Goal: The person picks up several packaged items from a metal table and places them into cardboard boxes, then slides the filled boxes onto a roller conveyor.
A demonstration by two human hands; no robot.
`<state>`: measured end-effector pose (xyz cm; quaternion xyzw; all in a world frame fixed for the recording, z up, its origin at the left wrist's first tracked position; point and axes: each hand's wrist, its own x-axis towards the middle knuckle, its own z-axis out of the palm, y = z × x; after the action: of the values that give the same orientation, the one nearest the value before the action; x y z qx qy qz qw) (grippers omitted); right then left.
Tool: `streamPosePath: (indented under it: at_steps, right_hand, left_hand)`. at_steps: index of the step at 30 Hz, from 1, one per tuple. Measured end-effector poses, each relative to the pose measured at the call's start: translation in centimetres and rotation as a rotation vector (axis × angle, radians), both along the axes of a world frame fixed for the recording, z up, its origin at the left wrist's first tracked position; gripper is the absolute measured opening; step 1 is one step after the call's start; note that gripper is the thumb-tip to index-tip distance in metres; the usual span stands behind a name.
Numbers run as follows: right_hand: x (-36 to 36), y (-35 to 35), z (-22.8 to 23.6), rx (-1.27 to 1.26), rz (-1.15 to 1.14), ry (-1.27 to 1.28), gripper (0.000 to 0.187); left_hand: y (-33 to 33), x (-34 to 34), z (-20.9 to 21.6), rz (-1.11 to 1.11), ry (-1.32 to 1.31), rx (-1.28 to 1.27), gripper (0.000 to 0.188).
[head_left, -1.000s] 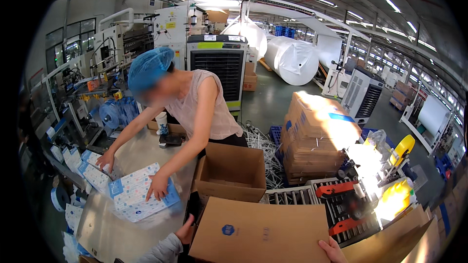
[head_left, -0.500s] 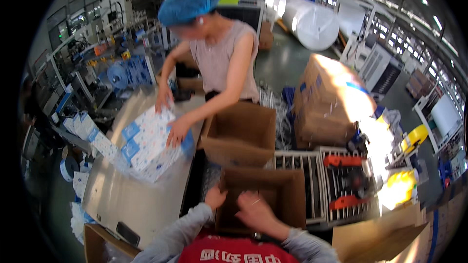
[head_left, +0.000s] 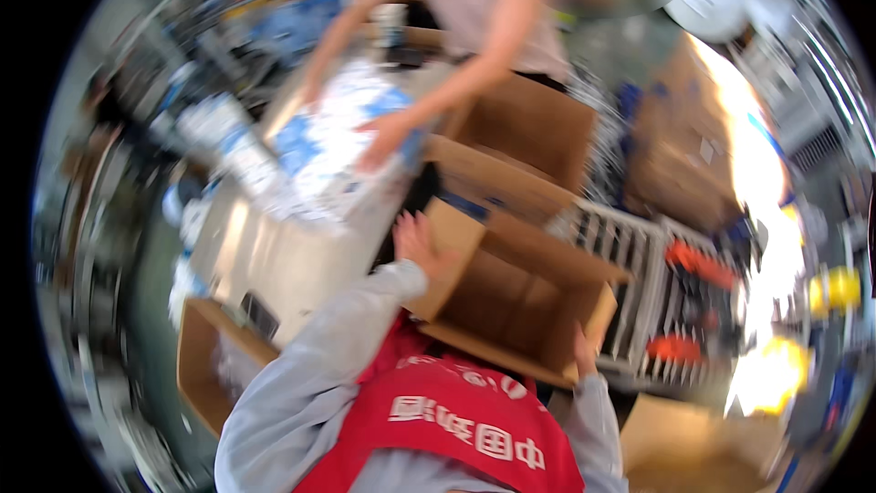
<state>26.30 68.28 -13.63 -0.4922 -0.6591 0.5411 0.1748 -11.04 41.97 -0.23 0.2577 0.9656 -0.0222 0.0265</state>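
An uncovered brown cardboard box (head_left: 511,297) sits tilted in front of me, its inside bare. My left hand (head_left: 422,245) lies against the box's left flap, fingers extended. At the right side panel is my right hand (head_left: 585,353), partly hidden, with a finger or thumb upright along the cardboard. The box is held between both hands. Across from me a person's hand (head_left: 383,140) rests on a bundle of white and blue printed packs (head_left: 342,141) on the metal table (head_left: 260,251).
A second cardboard box (head_left: 529,132) stands just beyond mine. On the right runs a roller conveyor (head_left: 611,233) with orange parts (head_left: 703,265). Stacked cartons (head_left: 684,146) stand behind it. A phone (head_left: 260,315) lies at the table's near edge, beside another box (head_left: 203,356).
My hands have moved from inside the box to its two sides. The box has turned and tilted, with flaps showing. My view has swung down; the other person still handles the packs.
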Motion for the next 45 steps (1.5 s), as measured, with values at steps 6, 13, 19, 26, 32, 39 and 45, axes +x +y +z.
streamPosePath:
  at_steps: [6,13,19,26,32,39,45]
  right_hand:
    - [-4.1,-2.5,6.6,0.274,0.109,-0.628,0.069]
    - [-5.4,-3.0,-0.6,0.343,0.630,-0.205,0.045]
    - [-21.1,-6.4,17.9,-0.063,1.260,-1.006,0.056]
    - [-46.3,-26.4,26.1,0.251,1.325,0.068,0.024]
    - [-70.2,-38.3,24.1,0.562,1.429,0.365,0.029]
    - [-86.4,-47.9,23.7,1.101,1.168,0.198,0.091]
    - [-84.1,-46.9,24.5,0.988,1.338,-0.138,0.092]
  left_hand:
    - [-5.1,2.0,-7.7,0.044,-0.970,-0.098,0.135]
    - [-14.0,-6.0,6.5,-0.147,-0.954,0.683,0.049]
    - [-24.9,-22.5,13.7,0.379,0.503,0.544,0.067]
    - [-27.0,-26.0,7.2,0.475,0.192,0.419,0.081]
    - [-31.0,-10.1,12.1,0.169,0.010,0.501,0.082]
    - [-30.0,-5.4,13.3,0.517,0.031,0.552,0.070]
    - [-32.6,-11.7,13.4,0.613,0.140,0.544,0.078]
